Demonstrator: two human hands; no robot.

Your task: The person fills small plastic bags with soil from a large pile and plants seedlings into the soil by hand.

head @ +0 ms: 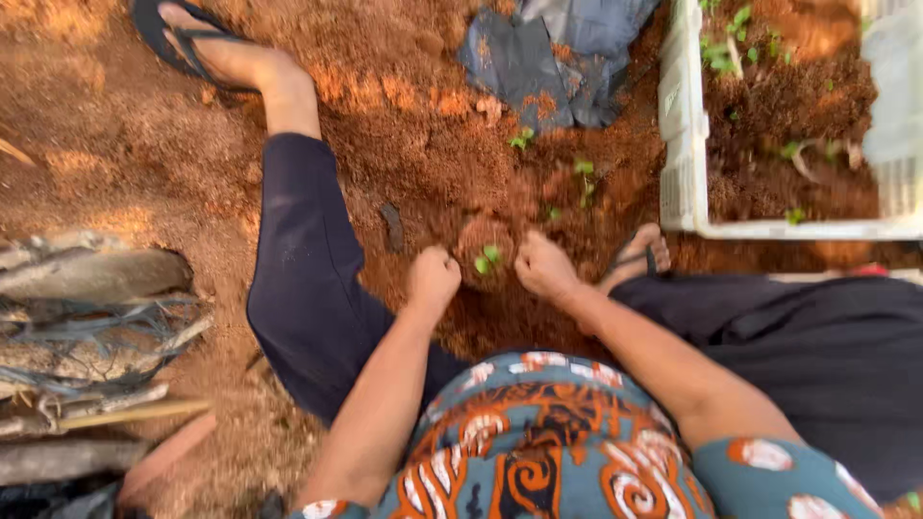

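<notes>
We sit low on red soil, and nearest to us our two forearms reach forward to a small seedling [487,257] standing in a round ball of soil [484,252]. Our left hand [433,280] is clenched in a fist just left of the seedling, pressing at the edge of the soil ball; our right hand [544,266] is clenched the same way just right of it. We judge that we are firming soil around the seedling; the next move seems to call for gentle, even pressure so the stem stays upright. Beyond the seedling more small sprouts [583,168] dot the ground. Farther right of it stands a white crate [679,115] of soil, and behind it lies a grey plastic sheet [553,53].
</notes>
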